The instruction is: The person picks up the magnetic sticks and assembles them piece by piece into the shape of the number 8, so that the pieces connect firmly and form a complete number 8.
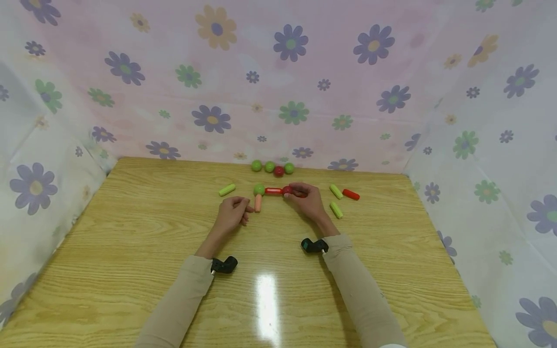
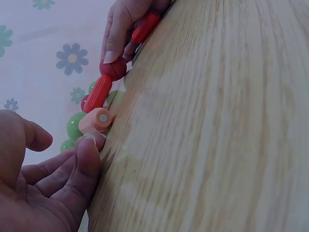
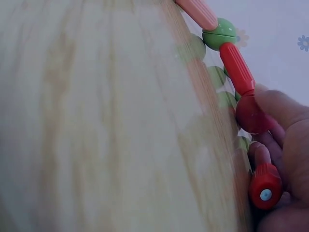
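Observation:
My right hand point(image 1: 308, 200) pinches a red ball point(image 3: 251, 114) between thumb and fingers. A second red stick point(image 3: 265, 187) with a pale disc in its end lies under the curled fingers of that hand. From the ball, a red stick point(image 1: 273, 191) runs left to a green ball point(image 1: 259, 189). A peach stick point(image 1: 258, 203) joins the green ball and points toward the near edge. My left hand point(image 1: 232, 212) is beside the peach stick, fingers loosely bent; its fingertips are right at the stick's end in the left wrist view, with nothing held.
Behind the chain stand green balls point(image 1: 256, 166) and a red ball point(image 1: 279, 171). A yellow-green stick point(image 1: 227, 189) lies at left. More yellow-green sticks point(image 1: 336, 210) and a red stick point(image 1: 351, 194) lie at right. Flowered cloth point(image 1: 270, 87) surrounds the wooden table point(image 1: 174, 217).

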A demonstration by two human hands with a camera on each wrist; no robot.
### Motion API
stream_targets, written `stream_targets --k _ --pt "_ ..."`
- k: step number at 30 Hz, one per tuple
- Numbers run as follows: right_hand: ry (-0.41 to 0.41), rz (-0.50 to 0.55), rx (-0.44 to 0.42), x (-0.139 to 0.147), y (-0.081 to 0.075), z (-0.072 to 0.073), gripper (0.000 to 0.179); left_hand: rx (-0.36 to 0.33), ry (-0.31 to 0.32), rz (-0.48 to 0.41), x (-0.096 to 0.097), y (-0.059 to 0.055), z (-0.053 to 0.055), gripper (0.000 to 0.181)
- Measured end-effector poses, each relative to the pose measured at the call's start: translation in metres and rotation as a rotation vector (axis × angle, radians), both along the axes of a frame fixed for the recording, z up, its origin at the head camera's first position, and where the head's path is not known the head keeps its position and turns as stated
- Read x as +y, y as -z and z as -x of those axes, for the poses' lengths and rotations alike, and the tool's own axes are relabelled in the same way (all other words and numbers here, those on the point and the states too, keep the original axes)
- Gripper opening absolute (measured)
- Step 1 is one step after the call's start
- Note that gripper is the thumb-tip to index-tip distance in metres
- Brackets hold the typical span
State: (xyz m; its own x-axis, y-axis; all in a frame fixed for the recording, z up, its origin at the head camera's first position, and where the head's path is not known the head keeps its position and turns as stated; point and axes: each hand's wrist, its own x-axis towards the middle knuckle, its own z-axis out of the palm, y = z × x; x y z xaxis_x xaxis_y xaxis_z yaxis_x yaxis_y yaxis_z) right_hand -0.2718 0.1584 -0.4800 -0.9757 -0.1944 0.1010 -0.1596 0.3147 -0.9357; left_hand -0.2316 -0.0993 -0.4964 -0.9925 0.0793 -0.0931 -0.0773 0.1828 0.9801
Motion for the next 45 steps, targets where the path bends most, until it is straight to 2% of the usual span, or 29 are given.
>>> stream_targets --k 5,8,13,15,18,22,26,29,35,40,45 --pt "0.017 0.045 0.024 0.002 0.001 0.002 0.038 0.001 0.000 -0.021 -0.005 0.001 0.004 0.035" --pt "0.074 0.127 0.057 0.003 0.000 0.003 0.032 0.018 0.005 -0.055 -0.008 0.002 0.007 0.033" --pt "0.200 0.289 0.170 0.002 -0.003 0.006 0.022 0.063 0.019 -0.104 -0.011 0.004 0.014 0.036" --pt "0.211 0.342 0.201 -0.001 -0.002 0.008 0.020 0.087 0.031 -0.123 -0.012 0.006 0.017 0.037" --pt "0.179 0.382 0.210 -0.006 0.002 0.009 0.018 0.116 0.052 -0.165 -0.011 0.010 0.023 0.040" --pt "0.115 0.388 0.123 -0.019 0.000 0.000 0.015 0.179 0.075 -0.189 -0.009 0.013 0.033 0.039" --pt "0.043 0.395 -0.023 -0.035 -0.002 -0.011 0.020 0.252 0.075 -0.166 -0.009 0.017 0.043 0.036" --pt "0.015 0.360 -0.110 -0.045 0.001 -0.016 0.026 0.275 0.057 -0.135 -0.009 0.019 0.049 0.035" --pt "0.027 0.250 -0.181 -0.058 0.011 -0.017 0.025 0.264 0.032 -0.101 -0.009 0.017 0.060 0.034" --pt "0.025 0.266 -0.238 -0.065 0.018 -0.015 0.024 0.245 0.027 -0.106 -0.010 0.014 0.071 0.035" --pt "0.046 0.249 -0.288 -0.068 0.022 -0.014 0.024 0.186 0.042 -0.130 -0.012 0.007 0.080 0.037"
